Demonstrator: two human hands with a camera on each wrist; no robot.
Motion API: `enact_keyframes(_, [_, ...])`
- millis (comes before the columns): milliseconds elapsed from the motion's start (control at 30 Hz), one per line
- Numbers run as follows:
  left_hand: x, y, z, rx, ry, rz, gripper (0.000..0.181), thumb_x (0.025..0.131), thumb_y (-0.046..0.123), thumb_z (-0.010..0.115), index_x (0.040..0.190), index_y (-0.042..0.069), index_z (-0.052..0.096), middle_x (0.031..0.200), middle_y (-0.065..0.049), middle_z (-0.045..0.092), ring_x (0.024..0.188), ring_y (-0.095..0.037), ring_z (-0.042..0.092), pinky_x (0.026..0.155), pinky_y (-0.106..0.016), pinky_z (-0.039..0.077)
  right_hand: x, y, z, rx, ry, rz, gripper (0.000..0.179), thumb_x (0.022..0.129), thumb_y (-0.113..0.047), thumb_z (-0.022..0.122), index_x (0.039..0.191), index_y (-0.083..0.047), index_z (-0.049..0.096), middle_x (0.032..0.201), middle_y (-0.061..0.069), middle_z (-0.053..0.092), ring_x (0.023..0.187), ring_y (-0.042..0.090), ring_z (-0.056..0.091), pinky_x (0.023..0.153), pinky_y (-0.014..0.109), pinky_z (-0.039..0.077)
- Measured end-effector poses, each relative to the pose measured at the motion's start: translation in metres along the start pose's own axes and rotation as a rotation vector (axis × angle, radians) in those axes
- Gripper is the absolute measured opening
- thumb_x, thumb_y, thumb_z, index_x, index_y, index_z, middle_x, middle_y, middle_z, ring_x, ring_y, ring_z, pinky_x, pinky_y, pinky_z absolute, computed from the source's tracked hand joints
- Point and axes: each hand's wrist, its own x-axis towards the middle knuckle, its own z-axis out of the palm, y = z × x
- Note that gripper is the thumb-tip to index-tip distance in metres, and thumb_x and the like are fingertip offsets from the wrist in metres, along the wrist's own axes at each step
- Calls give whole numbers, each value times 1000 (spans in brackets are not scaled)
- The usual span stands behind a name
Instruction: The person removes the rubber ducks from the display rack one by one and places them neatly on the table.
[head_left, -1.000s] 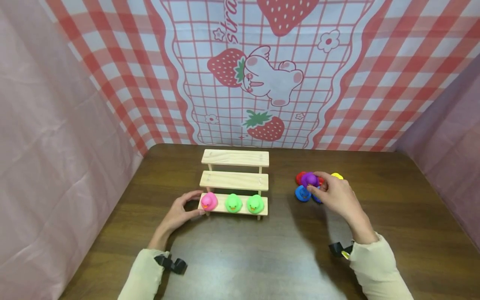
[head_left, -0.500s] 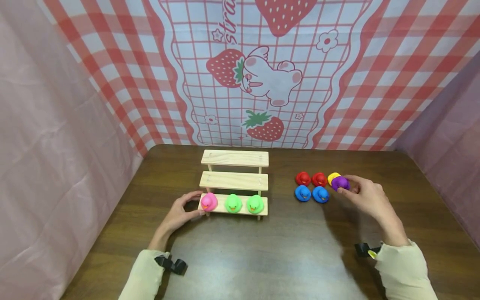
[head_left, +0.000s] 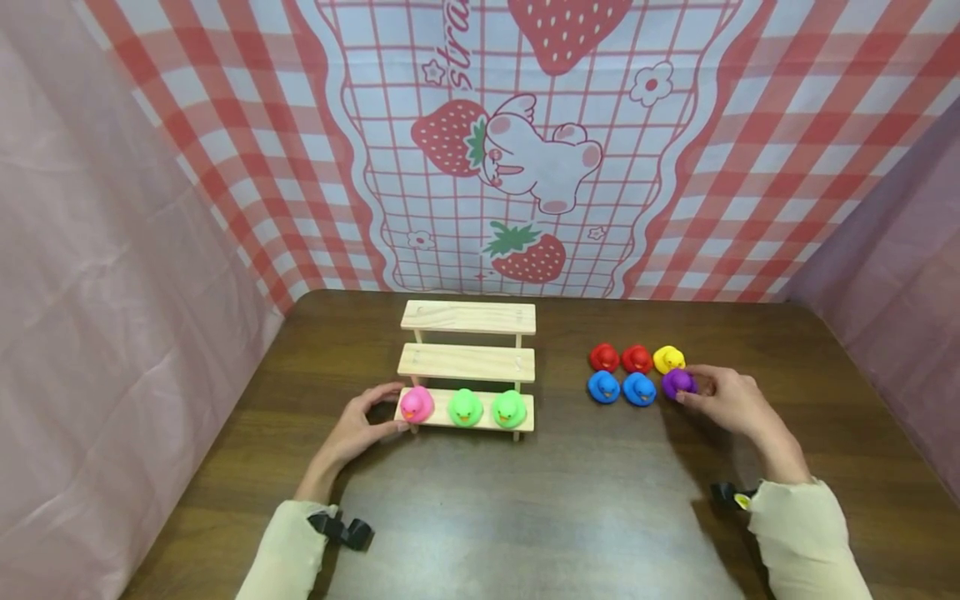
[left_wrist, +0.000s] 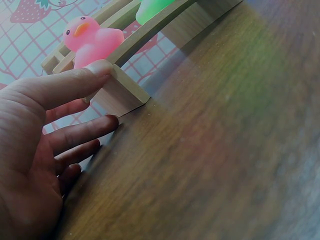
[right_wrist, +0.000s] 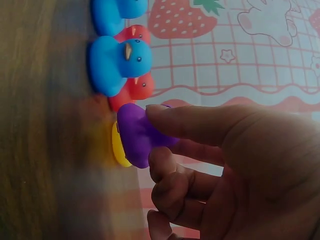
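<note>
Head: right hand (head_left: 731, 404) clamped on purple duck (head_left: 679, 384), yellow duck (head_left: 669, 359) at its 11 o'clock, blue duck (head_left: 640, 389) at 9. Left hand (head_left: 360, 425) pinches rack (head_left: 467, 363) at its 8. Left wrist: lower fingers (left_wrist: 82, 135) spread, unseen from head; pink duck (left_wrist: 90, 42) at thumb's 12. Right wrist: purple partly hides yellow; can't tell if purple touches table (right_wrist: 45, 150).

From the right wrist, I see only a sliver of yellow duck (right_wrist: 118, 148) behind a purple duck (right_wrist: 134, 134). Left wrist: a green duck (left_wrist: 151, 8) — head cropped out.
</note>
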Motion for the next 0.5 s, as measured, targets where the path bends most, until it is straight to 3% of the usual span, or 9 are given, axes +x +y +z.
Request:
enact_keyframes(367, [0,1,0,-7,-3,-8,59,79,7,81,133,1,60,119,-21,71,120,-30,57,113,-54,30,3,5,6,29,-91,47,60,91,-28,71,134,10,54,69,2,56,64,16,48,58,29,38])
enact_keyframes(500, [0,1,0,-10,-3,-9,59,79,7,81,133,1,60,119,-21,70,120,-30,57,113,-54,30,3,7,7,19,-85,26,58,90,-27,72,132,10,56,69,1,56,65,17,48,59,30,37])
